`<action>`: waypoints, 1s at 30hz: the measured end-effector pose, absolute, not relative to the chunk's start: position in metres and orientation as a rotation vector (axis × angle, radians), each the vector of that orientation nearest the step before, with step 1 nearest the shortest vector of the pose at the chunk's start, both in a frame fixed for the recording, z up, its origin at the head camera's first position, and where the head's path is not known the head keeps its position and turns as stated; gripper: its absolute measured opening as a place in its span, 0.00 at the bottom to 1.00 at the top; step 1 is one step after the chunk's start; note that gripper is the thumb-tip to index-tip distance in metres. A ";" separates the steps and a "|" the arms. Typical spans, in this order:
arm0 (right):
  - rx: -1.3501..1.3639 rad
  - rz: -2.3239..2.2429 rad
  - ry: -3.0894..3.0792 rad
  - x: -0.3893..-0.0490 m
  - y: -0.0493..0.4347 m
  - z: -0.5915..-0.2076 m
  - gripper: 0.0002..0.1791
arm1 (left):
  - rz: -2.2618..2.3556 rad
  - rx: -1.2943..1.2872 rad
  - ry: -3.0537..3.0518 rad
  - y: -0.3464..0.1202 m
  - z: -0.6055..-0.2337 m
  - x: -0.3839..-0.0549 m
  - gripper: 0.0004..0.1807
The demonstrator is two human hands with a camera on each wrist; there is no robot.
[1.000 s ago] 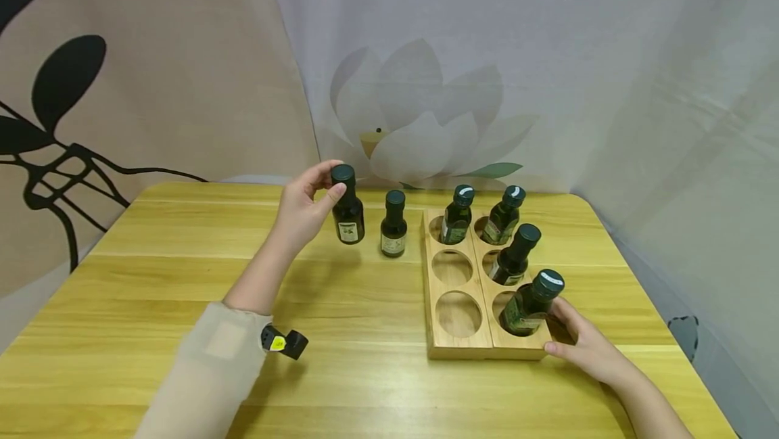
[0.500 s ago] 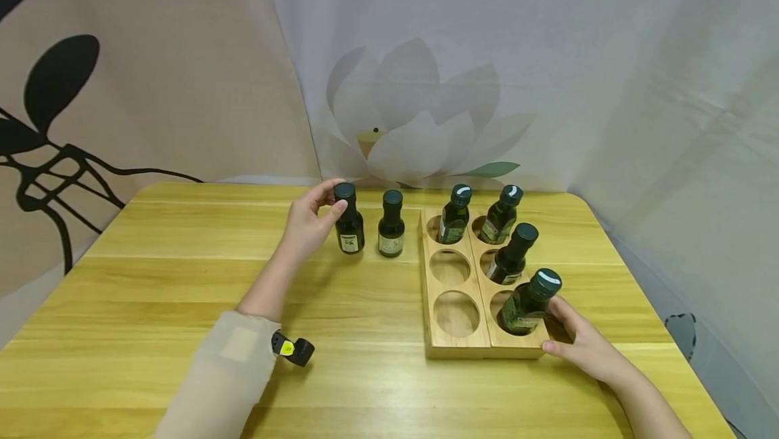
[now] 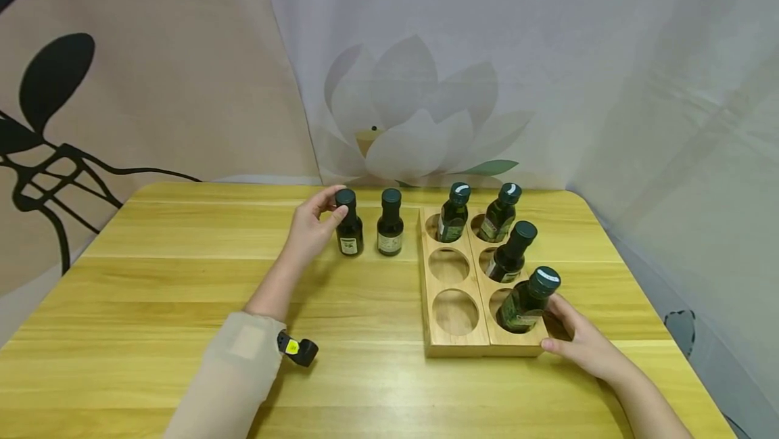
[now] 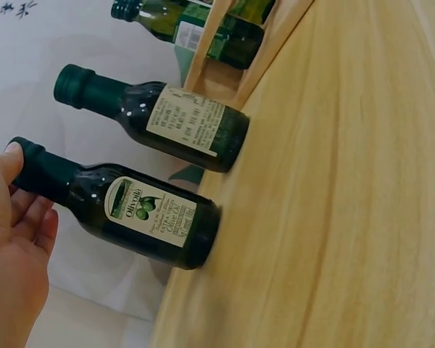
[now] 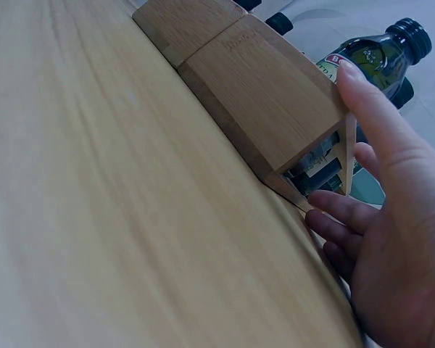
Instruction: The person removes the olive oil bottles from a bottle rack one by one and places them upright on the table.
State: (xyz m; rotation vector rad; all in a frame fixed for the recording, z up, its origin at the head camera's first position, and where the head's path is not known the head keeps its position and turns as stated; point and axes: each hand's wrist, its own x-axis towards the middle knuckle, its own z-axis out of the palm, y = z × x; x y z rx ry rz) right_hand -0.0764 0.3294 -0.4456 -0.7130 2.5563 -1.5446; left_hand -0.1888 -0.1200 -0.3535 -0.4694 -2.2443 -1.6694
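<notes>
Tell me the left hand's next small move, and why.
Most likely the left hand should let go of the dark glass bottle with the olive-picture label: it has come down over the last second and now seems to rest upright on the yellow wooden table, beside the dark glass bottle with the text-covered label.

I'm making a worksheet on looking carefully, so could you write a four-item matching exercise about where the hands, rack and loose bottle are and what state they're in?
Things:
1. Left hand
2. Rack
3. Right hand
4. Loose bottle

Places and states:
A. At the rack's near right corner
B. Standing on the table, touched by neither hand
C. Pinching a dark bottle by its top
D. Holding four bottles, with two holes unfilled

Pairs: 1-C; 2-D; 3-A; 4-B
</notes>
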 end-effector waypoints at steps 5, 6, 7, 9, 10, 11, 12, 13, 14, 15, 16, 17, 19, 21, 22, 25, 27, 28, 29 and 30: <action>-0.725 -1.552 2.555 -0.076 0.329 -0.446 0.43 | -1.686 -0.459 -2.238 -0.124 -0.371 -0.202 0.19; -0.723 -1.552 2.557 -0.076 0.329 -0.446 0.43 | -1.688 -0.457 -2.236 -0.125 -0.375 -0.205 0.20; -0.720 -1.551 2.561 -0.076 0.329 -0.446 0.43 | -1.688 -0.455 -2.233 -0.126 -0.379 -0.208 0.20; -0.710 -1.548 2.564 -0.076 0.329 -0.445 0.43 | -1.684 -0.456 -2.232 -0.127 -0.384 -0.212 0.21; -0.705 -1.546 2.566 -0.076 0.329 -0.445 0.43 | -1.681 -0.458 -2.233 -0.128 -0.385 -0.213 0.21; -0.701 -1.544 2.568 -0.076 0.329 -0.445 0.43 | -1.675 -0.462 -2.235 -0.128 -0.386 -0.214 0.21; -0.698 -1.543 2.568 -0.076 0.329 -0.445 0.43 | -1.668 -0.464 -2.240 -0.128 -0.386 -0.214 0.21; -0.696 -1.542 2.567 -0.076 0.329 -0.445 0.43 | -1.662 -0.467 -2.244 -0.129 -0.387 -0.214 0.21; -0.695 -1.543 2.564 -0.076 0.329 -0.445 0.43 | -1.654 -0.468 -2.254 -0.129 -0.387 -0.214 0.22; -0.696 -1.543 2.562 -0.076 0.329 -0.445 0.43 | -1.648 -0.468 -2.259 -0.129 -0.386 -0.213 0.22; -0.697 -1.544 2.561 -0.076 0.329 -0.445 0.43 | -1.639 -0.472 -2.261 -0.130 -0.386 -0.213 0.22; -0.699 -1.546 2.559 -0.076 0.329 -0.445 0.43 | -1.626 -0.474 -2.266 -0.130 -0.385 -0.213 0.23; -0.702 -1.551 2.554 -0.076 0.329 -0.446 0.43 | -1.590 -0.493 -2.259 -0.130 -0.382 -0.213 0.24; -0.705 -1.554 2.553 -0.076 0.329 -0.446 0.43 | -1.561 -0.524 -2.220 -0.129 -0.377 -0.211 0.24; -0.705 -1.554 2.553 -0.076 0.329 -0.446 0.43 | -1.547 -0.543 -2.191 -0.128 -0.373 -0.210 0.24; -0.704 -1.552 2.555 -0.076 0.330 -0.446 0.43 | -1.525 -0.605 -2.089 -0.119 -0.353 -0.198 0.22; -0.700 -1.549 2.558 -0.076 0.330 -0.446 0.43 | -1.542 -0.641 -2.018 -0.111 -0.337 -0.187 0.22; -0.698 -1.548 2.559 -0.076 0.330 -0.446 0.43 | -1.545 -0.652 -1.996 -0.106 -0.330 -0.182 0.22; -0.697 -1.546 2.562 -0.076 0.330 -0.446 0.43 | -1.555 -0.669 -1.974 -0.102 -0.323 -0.176 0.22; -0.696 -1.545 2.563 -0.076 0.330 -0.446 0.43 | -1.562 -0.680 -1.960 -0.097 -0.319 -0.172 0.22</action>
